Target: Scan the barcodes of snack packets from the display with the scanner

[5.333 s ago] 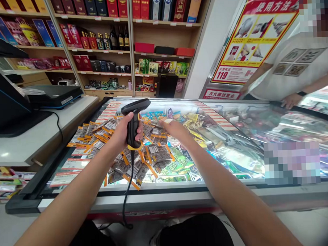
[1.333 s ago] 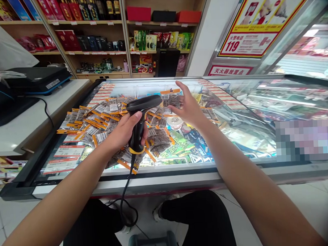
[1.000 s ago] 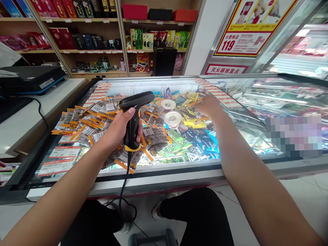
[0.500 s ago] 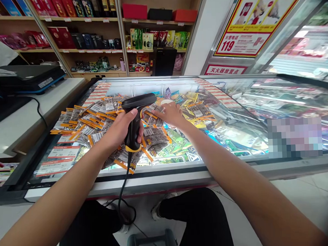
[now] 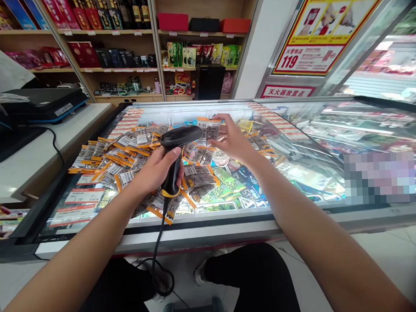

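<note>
My left hand (image 5: 160, 167) is wrapped round the handle of a black barcode scanner (image 5: 172, 173), whose head points to the right and whose cable hangs down. To the right of the scanner's head, my right hand (image 5: 231, 139) holds a small snack packet (image 5: 208, 130) with orange edges between thumb and fingers, its printed label side showing. Many similar orange-edged packets (image 5: 132, 148) lie heaped on the glass lid of the chest freezer (image 5: 197, 226), mostly left of and beneath the scanner. A few more orange-edged packets (image 5: 262, 144) lie beyond my right wrist.
Through the glass, colourful packages (image 5: 226, 185) show inside the freezer. At left a black scale (image 5: 47, 103) stands on a white counter (image 5: 96, 116). Shelves of goods (image 5: 121, 70) line the back. Below, a stool (image 5: 194, 310) stands between my legs, and the scanner's cable (image 5: 154, 264) loops near it.
My right hand has lifted an orange-edged packet off the lid and raised it beside the scanner's head. The scanner stays in my left hand. The whole view has shifted slightly.
</note>
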A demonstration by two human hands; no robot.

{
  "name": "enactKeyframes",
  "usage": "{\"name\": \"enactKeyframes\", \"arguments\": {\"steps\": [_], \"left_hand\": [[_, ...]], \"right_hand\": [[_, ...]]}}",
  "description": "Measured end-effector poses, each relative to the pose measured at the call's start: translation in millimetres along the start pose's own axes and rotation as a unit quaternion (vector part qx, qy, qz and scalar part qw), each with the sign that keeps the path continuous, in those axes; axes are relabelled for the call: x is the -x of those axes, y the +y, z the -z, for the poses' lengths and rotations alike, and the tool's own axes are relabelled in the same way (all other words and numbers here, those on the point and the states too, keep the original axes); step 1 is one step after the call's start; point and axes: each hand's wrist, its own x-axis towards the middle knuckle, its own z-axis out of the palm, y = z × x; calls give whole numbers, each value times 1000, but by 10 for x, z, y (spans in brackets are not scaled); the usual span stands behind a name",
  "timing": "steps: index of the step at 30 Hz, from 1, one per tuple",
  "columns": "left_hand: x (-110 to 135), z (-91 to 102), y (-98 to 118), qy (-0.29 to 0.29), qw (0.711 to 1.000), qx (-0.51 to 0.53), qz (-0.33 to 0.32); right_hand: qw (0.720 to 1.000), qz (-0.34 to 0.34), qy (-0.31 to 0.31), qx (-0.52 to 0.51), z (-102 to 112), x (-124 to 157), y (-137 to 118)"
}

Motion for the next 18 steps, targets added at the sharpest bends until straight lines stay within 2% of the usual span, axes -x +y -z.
{"name": "enactKeyframes", "arguments": {"steps": [7,13,16,18], "left_hand": [[13,-4,-29,4,1000,-8,3],[17,13,-32,-6,1000,-14,-2],[16,4,1,-3,1000,-1,-1],[16,-6,31,3,1000,12,4]], "right_hand": [[998,-4,2,67,23,26,-55],[997,-2,6,75,1,24,-89],[996,-11,14,85,78,20,-63],[993,-42,30,105,208,29,1]]}}
